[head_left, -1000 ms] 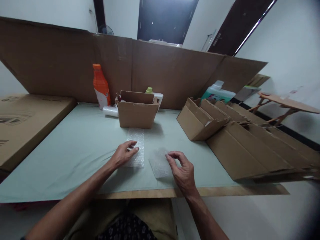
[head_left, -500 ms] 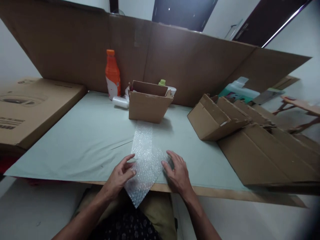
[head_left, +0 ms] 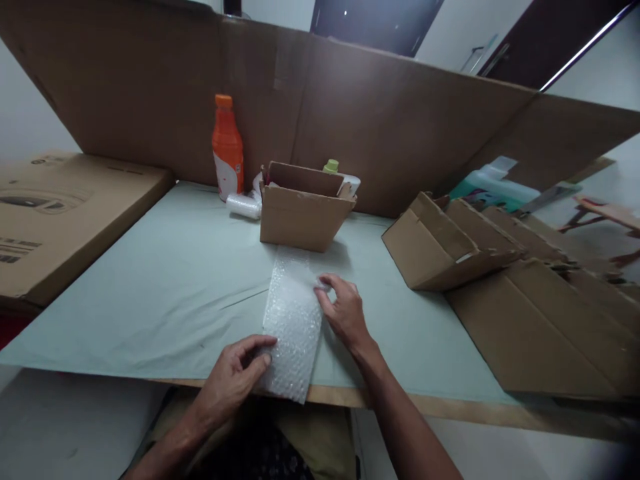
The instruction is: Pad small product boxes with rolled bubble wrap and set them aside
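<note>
A strip of bubble wrap (head_left: 293, 320) runs from the foot of a small open cardboard box (head_left: 303, 217) down to the table's front edge, its lower end reaching just past that edge. My left hand (head_left: 237, 373) grips the strip's lower left edge lightly, thumb and forefinger close together on it. At the upper right edge, my right hand (head_left: 345, 307) pinches a bit of the bubble wrap between thumb and fingers, lifting it slightly. Inside the box something reddish shows in part; the rest of its contents is hidden.
An orange bottle (head_left: 228, 150) and a small bubble-wrapped roll (head_left: 244, 205) stand left of the box. A green-capped container (head_left: 331, 167) is partly hidden behind it. Open cardboard boxes (head_left: 430, 250) lie at right, near a teal bottle (head_left: 495, 190). A large flat carton (head_left: 75, 220) lies left.
My right hand has moved up along the wrap and closed on its edge. The pointed lower end now lies straighter. My left hand stays near the left edge, slightly lower.
</note>
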The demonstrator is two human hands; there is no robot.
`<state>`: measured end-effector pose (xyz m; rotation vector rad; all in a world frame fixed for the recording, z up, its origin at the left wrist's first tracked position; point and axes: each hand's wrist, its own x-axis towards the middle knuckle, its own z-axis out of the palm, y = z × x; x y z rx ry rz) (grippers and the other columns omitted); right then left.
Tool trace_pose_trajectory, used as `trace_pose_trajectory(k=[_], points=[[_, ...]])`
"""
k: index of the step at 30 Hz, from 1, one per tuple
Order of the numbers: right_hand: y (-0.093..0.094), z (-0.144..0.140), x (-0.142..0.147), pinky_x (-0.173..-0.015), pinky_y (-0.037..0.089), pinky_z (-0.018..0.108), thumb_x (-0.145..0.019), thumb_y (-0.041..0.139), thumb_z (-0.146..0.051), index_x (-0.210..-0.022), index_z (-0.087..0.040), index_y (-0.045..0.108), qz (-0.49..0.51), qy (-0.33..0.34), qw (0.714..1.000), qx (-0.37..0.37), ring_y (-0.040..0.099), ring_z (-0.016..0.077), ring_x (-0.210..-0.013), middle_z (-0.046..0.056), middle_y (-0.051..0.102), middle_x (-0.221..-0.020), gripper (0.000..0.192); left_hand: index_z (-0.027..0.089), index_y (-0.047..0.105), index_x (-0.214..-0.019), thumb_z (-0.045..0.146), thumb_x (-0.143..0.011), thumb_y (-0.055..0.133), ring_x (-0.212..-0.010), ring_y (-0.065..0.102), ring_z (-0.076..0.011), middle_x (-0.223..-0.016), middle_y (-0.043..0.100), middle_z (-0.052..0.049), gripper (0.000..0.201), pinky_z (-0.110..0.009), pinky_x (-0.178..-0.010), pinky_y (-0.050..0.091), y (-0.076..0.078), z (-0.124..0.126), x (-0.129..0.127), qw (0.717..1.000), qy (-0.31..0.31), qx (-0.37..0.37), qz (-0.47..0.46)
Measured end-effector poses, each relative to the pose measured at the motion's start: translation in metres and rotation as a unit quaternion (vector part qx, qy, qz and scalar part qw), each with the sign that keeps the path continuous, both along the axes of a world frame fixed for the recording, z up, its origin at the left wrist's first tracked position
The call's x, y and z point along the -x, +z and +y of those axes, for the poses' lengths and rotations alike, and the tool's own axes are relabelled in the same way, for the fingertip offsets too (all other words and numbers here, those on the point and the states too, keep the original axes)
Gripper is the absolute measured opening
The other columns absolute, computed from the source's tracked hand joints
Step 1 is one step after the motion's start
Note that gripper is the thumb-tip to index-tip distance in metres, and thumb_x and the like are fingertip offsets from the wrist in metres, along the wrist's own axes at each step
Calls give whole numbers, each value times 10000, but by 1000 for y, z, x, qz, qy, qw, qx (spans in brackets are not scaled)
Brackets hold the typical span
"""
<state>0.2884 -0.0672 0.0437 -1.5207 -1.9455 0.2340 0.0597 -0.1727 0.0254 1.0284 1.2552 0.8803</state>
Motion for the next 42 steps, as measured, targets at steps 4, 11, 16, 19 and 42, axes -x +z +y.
trace_pose_trajectory(k=[4,11,16,19,42], points=[[-19,41,17,-912,450,402,-825,583,-192,-1113,-186,682,-13,18,1000,20,685,260,-957,92,764,-1030,305,195,710,-1138,495,-670,746,-926,607,-249,-1079,701,-93,557,-382,-795,545,-3,20,2,998,1,53,-38],[-45,44,14,-925,428,412,-833,579,-199,-1207,-186,668,-23,9,999,32,655,265,-961,92,749,-1019,385,150,696,-1148,507,-678,739,-784,525,-179,-924,630,-68,591,-319,-686,531,-7,23,3,995,-9,93,-44],[-45,42,14,-940,431,432,-827,562,-186,-1344,-176,584,-30,-14,999,15,642,275,-1000,104,727,-1085,518,126,720,-1089,497,-706,717,-713,493,-148,-813,623,-40,533,-271,-633,458,-3,23,4,997,-16,77,-6],[-44,39,16,-973,421,473,-824,575,-189,-1380,-171,552,-57,-22,998,-19,582,323,-1173,154,625,-1346,557,136,718,-1081,501,-695,710,-746,518,-163,-821,630,-39,531,-279,-641,467,0,23,2,996,-13,84,-11],[-5,-61,-23,-1146,368,469,-814,518,-45,-1482,-281,468,-128,283,943,120,398,227,-1437,54,462,-1562,710,134,702,-1034,351,-691,774,-608,510,-111,-691,513,28,412,-276,-553,542,-2,27,12,977,-2,132,-169]])
